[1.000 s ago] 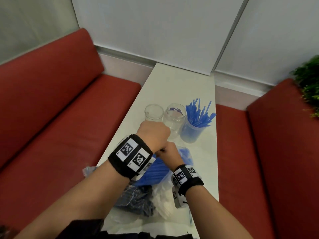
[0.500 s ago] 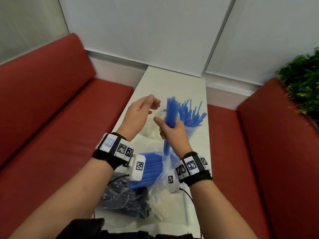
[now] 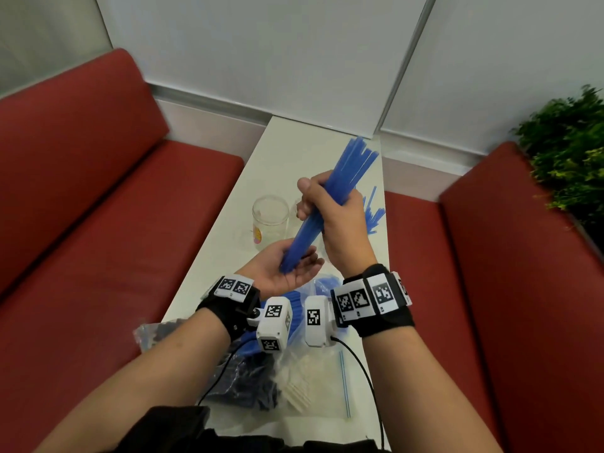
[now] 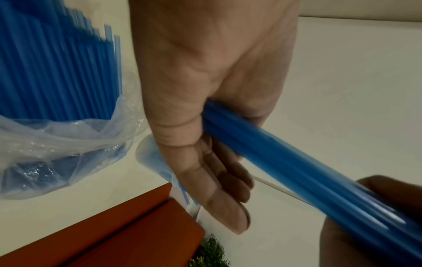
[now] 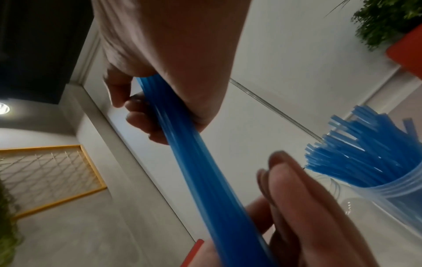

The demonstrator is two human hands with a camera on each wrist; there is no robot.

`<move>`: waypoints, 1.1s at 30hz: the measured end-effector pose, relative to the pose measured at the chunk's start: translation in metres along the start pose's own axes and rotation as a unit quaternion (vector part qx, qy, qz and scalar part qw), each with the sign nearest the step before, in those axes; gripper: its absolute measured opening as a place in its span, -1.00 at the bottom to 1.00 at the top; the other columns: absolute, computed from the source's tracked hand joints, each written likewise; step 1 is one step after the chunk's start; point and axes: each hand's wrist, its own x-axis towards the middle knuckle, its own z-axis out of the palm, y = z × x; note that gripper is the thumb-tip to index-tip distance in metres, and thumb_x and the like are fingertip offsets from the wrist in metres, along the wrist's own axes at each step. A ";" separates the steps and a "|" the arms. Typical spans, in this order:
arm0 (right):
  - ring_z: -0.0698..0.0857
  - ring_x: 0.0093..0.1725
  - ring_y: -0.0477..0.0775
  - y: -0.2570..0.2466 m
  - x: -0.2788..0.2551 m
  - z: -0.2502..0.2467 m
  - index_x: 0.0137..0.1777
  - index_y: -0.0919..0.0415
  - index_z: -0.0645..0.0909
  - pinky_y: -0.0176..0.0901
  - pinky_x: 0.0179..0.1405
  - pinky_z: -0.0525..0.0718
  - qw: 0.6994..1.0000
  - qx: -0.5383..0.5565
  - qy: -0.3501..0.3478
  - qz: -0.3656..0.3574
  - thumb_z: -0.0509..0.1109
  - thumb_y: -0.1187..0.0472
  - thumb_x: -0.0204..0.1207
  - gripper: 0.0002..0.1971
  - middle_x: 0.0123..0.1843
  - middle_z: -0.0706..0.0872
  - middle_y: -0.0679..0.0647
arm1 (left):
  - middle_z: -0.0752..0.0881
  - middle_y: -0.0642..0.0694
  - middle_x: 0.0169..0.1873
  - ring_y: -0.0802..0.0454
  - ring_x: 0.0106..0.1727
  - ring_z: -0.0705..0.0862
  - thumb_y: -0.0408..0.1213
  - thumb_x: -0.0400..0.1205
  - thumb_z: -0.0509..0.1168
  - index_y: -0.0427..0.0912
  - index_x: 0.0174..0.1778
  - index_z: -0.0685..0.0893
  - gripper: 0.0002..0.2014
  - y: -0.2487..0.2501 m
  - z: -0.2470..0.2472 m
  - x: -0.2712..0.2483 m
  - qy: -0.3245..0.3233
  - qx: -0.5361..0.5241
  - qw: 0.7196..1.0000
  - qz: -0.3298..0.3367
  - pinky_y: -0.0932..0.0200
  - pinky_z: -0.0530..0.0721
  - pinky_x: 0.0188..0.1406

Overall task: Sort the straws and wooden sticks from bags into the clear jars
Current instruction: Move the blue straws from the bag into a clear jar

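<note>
From the head view, the right hand [image 3: 340, 220] is fisted round a bundle of blue straws [image 3: 330, 197], tilted up and away, while the left hand [image 3: 287, 269] lies palm up and relaxed beneath, the bundle's lower ends resting on its palm. Behind them 1 clear jar [image 3: 270, 220] stands empty on the white table [image 3: 294, 142], and the tips of blue straws already standing in another container [image 3: 372, 214] show past the right hand, so that part looks begun. Near the person, a bag of dark pieces [image 3: 251, 384] and a bag of pale sticks [image 3: 300, 387] lie unsorted, so I judge most of the work remains. In the left wrist view, the open fingers [image 4: 219, 182] cradle the bundle's end, and a clear bag of blue straws [image 4: 57, 86] sits beside them, still well filled. In the right wrist view, curled fingers [image 5: 141, 115] clamp the bundle, and the container of straws [image 5: 374, 162] stands close by, likely its destination.
</note>
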 end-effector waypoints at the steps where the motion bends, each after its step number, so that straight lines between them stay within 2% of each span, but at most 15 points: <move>1: 0.58 -0.40 0.11 0.000 0.000 0.000 -0.21 0.16 0.59 0.03 -0.20 0.62 1.000 -0.004 0.001 0.002 0.56 0.18 0.56 -0.79 -0.44 0.59 0.08 | 0.75 -0.30 -0.33 -0.18 -0.36 0.81 -0.23 0.74 0.22 -0.45 -0.25 0.70 -0.62 0.000 -0.001 0.001 0.011 0.003 1.000 -0.005 0.00 0.84 -0.34; 6: 0.55 -0.43 0.09 0.000 -0.002 0.002 -0.25 0.19 0.54 -0.07 -0.27 0.62 1.000 -0.003 -0.008 0.022 0.52 0.22 0.60 -0.75 -0.44 0.52 0.12 | 0.66 -0.17 -0.42 -0.02 -0.45 0.75 -0.21 0.69 0.29 -0.33 -0.25 0.64 -0.72 0.003 -0.010 0.009 0.017 -0.004 0.998 -0.068 0.16 0.77 -0.56; 10: 0.52 -0.45 0.07 -0.005 0.009 0.005 -0.30 0.19 0.50 -0.09 -0.31 0.59 0.999 -0.008 -0.033 0.013 0.52 0.22 0.61 -0.70 -0.45 0.47 0.13 | 0.63 -0.16 -0.43 0.01 -0.45 0.73 -0.27 0.64 0.31 -0.29 -0.23 0.65 -0.81 0.004 -0.016 0.014 0.031 -0.025 0.998 -0.058 0.19 0.76 -0.57; 15: 0.45 -0.47 0.07 0.011 0.009 0.005 -0.35 0.13 0.41 -0.12 -0.35 0.54 0.999 -0.009 -0.012 0.046 0.52 0.19 0.62 -0.61 -0.48 0.42 0.10 | 0.61 -0.15 -0.47 0.03 -0.52 0.70 -0.24 0.62 0.33 -0.29 -0.33 0.64 -0.75 0.008 -0.016 0.020 0.041 -0.024 0.997 -0.061 0.24 0.72 -0.63; 19: 0.41 -0.49 0.04 0.027 0.011 -0.001 -0.39 0.08 0.39 -0.15 -0.40 0.51 0.998 -0.015 -0.023 0.060 0.52 0.15 0.62 -0.58 -0.50 0.39 0.04 | 0.53 -0.07 -0.56 0.14 -0.69 0.51 -0.24 0.58 0.36 -0.27 -0.40 0.63 -0.75 0.009 -0.020 0.027 0.040 -0.015 0.996 -0.081 0.40 0.38 -0.86; 21: 0.38 -0.50 0.03 0.035 0.014 -0.007 -0.38 0.08 0.37 -0.14 -0.40 0.48 0.997 -0.021 -0.029 0.072 0.51 0.17 0.64 -0.57 -0.51 0.38 0.01 | 0.51 -0.07 -0.54 0.15 -0.69 0.45 -0.24 0.69 0.28 -0.26 -0.28 0.60 -0.75 0.005 -0.025 0.033 0.076 0.027 0.996 -0.047 0.39 0.28 -0.87; 23: 0.39 -0.51 0.02 0.036 0.023 -0.022 -0.39 0.06 0.40 -0.12 -0.38 0.48 0.997 -0.018 -0.008 0.068 0.50 0.16 0.64 -0.59 -0.51 0.39 -0.01 | 0.54 -0.10 -0.51 0.12 -0.65 0.47 -0.22 0.74 0.21 -0.27 -0.22 0.58 -0.74 0.003 -0.031 0.040 0.127 0.150 0.980 0.017 0.35 0.36 -0.76; 24: 0.41 -0.50 0.02 0.035 0.029 -0.032 -0.40 0.03 0.43 -0.11 -0.35 0.51 0.998 -0.025 0.013 0.059 0.51 0.13 0.62 -0.60 -0.51 0.41 -0.02 | 0.58 -0.12 -0.47 0.08 -0.60 0.51 -0.20 0.74 0.20 -0.28 -0.23 0.61 -0.71 0.004 -0.033 0.042 0.155 0.250 0.954 0.049 0.31 0.44 -0.68; 25: 0.44 -0.49 0.02 0.033 0.037 -0.044 -0.40 0.00 0.46 -0.09 -0.32 0.54 0.997 -0.042 0.036 0.049 0.52 0.09 0.61 -0.61 -0.51 0.43 -0.02 | 0.63 -0.13 -0.42 0.04 -0.53 0.57 -0.17 0.74 0.22 -0.29 -0.25 0.66 -0.68 0.007 -0.035 0.044 0.179 0.370 0.908 0.076 0.27 0.53 -0.57; 26: 0.46 -0.49 0.02 0.032 0.044 -0.057 -0.41 -0.02 0.48 -0.08 -0.31 0.56 0.996 -0.061 0.058 0.041 0.53 0.06 0.60 -0.62 -0.51 0.46 -0.01 | 0.69 -0.13 -0.37 0.00 -0.45 0.64 -0.16 0.73 0.24 -0.28 -0.26 0.71 -0.66 0.011 -0.036 0.045 0.198 0.499 0.838 0.097 0.23 0.60 -0.46; 27: 0.48 -0.48 0.02 0.033 0.051 -0.069 -0.41 -0.04 0.49 -0.08 -0.32 0.58 0.993 -0.082 0.080 0.036 0.54 0.03 0.59 -0.62 -0.51 0.48 0.00 | 0.75 -0.13 -0.31 -0.04 -0.34 0.70 -0.16 0.71 0.25 -0.27 -0.26 0.74 -0.67 0.015 -0.038 0.046 0.206 0.623 0.747 0.106 0.19 0.64 -0.34; 29: 0.51 -0.49 0.03 0.037 0.064 -0.092 -0.45 -0.08 0.52 -0.09 -0.36 0.58 0.985 -0.124 0.118 0.035 0.54 -0.02 0.57 -0.61 -0.52 0.52 0.01 | 0.79 -0.20 -0.14 -0.14 -0.07 0.75 -0.16 0.67 0.29 -0.29 -0.16 0.75 -0.73 0.018 -0.040 0.048 0.187 0.790 0.580 0.073 0.11 0.63 -0.13; 30: 0.51 -0.49 0.04 0.041 0.071 -0.101 -0.46 -0.08 0.53 -0.08 -0.35 0.58 0.980 -0.139 0.135 0.037 0.54 -0.03 0.56 -0.61 -0.52 0.53 0.01 | 0.78 -0.24 -0.03 -0.17 0.04 0.74 -0.12 0.66 0.32 -0.32 -0.04 0.74 -0.71 0.016 -0.042 0.050 0.170 0.830 0.528 0.046 0.08 0.63 -0.04; 31: 0.51 -0.48 0.04 0.045 0.077 -0.109 -0.47 -0.08 0.53 -0.06 -0.34 0.58 0.977 -0.146 0.152 0.037 0.55 -0.03 0.56 -0.61 -0.52 0.54 0.01 | 0.76 -0.25 0.08 -0.19 0.12 0.71 -0.04 0.63 0.37 -0.33 0.09 0.71 -0.63 0.011 -0.044 0.053 0.158 0.853 0.498 0.016 0.04 0.63 0.05; 33: 0.52 -0.48 0.04 0.053 0.089 -0.120 -0.45 -0.05 0.51 -0.03 -0.32 0.57 0.970 -0.152 0.187 0.036 0.55 -0.04 0.53 -0.62 -0.51 0.55 0.02 | 0.66 -0.20 0.24 -0.20 0.28 0.64 0.15 0.48 0.50 -0.26 0.31 0.60 -0.35 -0.001 -0.052 0.060 0.162 0.873 0.458 -0.035 -0.04 0.63 0.23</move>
